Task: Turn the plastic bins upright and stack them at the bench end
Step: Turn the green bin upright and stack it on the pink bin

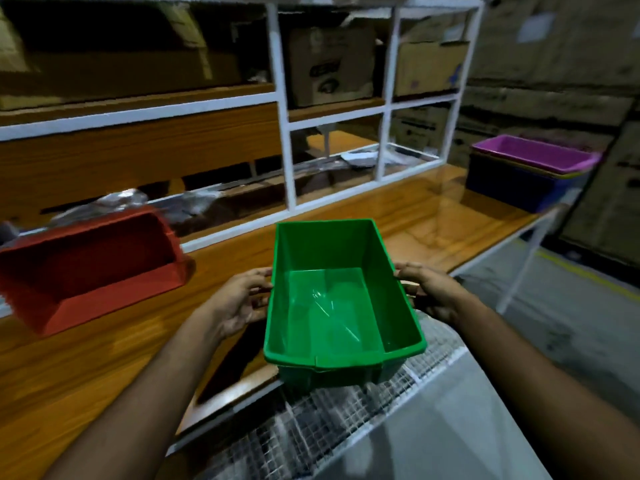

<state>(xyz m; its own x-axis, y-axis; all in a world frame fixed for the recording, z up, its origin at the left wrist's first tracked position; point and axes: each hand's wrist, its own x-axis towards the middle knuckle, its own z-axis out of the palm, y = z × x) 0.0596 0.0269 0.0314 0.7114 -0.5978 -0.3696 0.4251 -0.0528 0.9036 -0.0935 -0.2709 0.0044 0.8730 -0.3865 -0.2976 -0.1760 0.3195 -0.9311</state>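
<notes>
A green plastic bin [332, 306] is upright, held above the front edge of the wooden bench [104, 348]. My left hand [242, 299] grips its left wall and my right hand [429, 289] grips its right wall. The bin is empty inside. A red bin [93, 268] lies tipped on its side on the bench at the left, its opening facing me. At the far right end of the bench stands a stack of upright bins, a purple one [533, 154] on top of a dark blue one [512, 188].
A white-framed shelf unit [284, 133] with cardboard boxes runs along the back of the bench. A wire mesh panel [346, 410] hangs below the bench front. Grey floor with a yellow line lies to the right.
</notes>
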